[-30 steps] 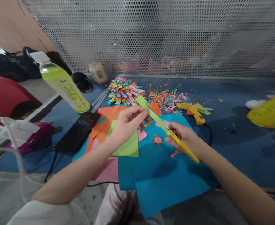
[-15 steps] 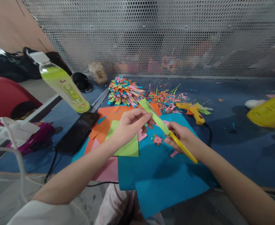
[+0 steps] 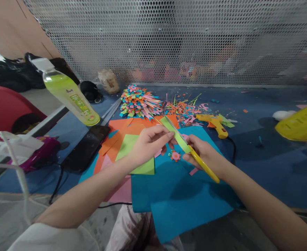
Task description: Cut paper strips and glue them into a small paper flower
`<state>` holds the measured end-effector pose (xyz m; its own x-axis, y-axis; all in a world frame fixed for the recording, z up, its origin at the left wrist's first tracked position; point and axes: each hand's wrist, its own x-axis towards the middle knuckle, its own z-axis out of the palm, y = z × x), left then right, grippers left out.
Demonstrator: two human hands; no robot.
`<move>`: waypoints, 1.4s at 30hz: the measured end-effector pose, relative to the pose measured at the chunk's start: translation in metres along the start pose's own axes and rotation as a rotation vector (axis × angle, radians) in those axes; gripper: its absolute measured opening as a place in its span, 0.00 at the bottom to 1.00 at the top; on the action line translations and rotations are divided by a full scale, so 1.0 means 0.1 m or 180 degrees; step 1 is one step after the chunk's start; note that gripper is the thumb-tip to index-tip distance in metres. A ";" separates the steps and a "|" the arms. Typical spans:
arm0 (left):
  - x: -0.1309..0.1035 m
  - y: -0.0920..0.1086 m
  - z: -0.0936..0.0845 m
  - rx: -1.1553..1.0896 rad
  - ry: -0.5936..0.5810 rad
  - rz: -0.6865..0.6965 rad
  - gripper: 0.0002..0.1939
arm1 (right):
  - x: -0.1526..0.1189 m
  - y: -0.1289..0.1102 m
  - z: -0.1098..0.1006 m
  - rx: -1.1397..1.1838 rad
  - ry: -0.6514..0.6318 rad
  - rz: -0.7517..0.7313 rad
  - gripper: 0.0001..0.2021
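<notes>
My left hand (image 3: 156, 141) pinches a lime-green paper strip (image 3: 181, 142) between thumb and fingers. In my right hand (image 3: 202, 151) are yellow-handled scissors (image 3: 204, 164), their blades lying along the strip's upper edge. Whether the blades are parted I cannot make out. Beneath the hands, a small pink and orange paper flower (image 3: 174, 156) rests on blue paper sheets (image 3: 166, 190). A lime-green sheet (image 3: 145, 164) lies under my left wrist. Behind the hands stands a cone of many-coloured folded paper strips (image 3: 139, 103).
Paper scraps (image 3: 182, 109) lie heaped beside a yellow glue gun (image 3: 213, 123) with a black cord. At the left are a phone (image 3: 87, 148), a green drink bottle (image 3: 67, 92) and clear glue sticks (image 3: 111, 111). A yellow bottle (image 3: 300, 122) is at the right; a perforated metal panel (image 3: 169, 45) closes the back.
The strip and my left hand have shifted slightly right and down, with the strip turned a little against the scissors. My right hand has barely moved.
</notes>
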<state>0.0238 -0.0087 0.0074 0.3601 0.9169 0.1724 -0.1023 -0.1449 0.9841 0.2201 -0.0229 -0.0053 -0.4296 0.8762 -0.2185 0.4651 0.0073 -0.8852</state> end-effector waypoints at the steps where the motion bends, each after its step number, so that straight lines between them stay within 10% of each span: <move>1: 0.00 -0.01 0.00 0.0003 0.0000 -0.0002 0.10 | 0.00 0.00 0.00 0.0007 -0.0001 0.0006 0.21; 13: 0.00 0.03 0.04 0.0204 -0.0068 -0.0049 0.12 | 0.04 0.00 0.00 -0.0049 0.0067 -0.0132 0.18; 29: 0.16 -0.11 -0.25 0.0783 0.0706 0.0036 0.12 | 0.33 0.24 -0.32 -0.1150 0.1915 0.0038 0.22; 42: 0.13 -0.15 -0.18 0.0899 0.0175 -0.0062 0.12 | 0.27 0.12 -0.10 0.0676 0.1012 -0.0677 0.19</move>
<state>0.0132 0.0119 -0.0056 0.3077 0.9382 0.1584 0.1692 -0.2178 0.9612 0.2218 0.0056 -0.0181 -0.2237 0.9709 0.0858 0.2083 0.1336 -0.9689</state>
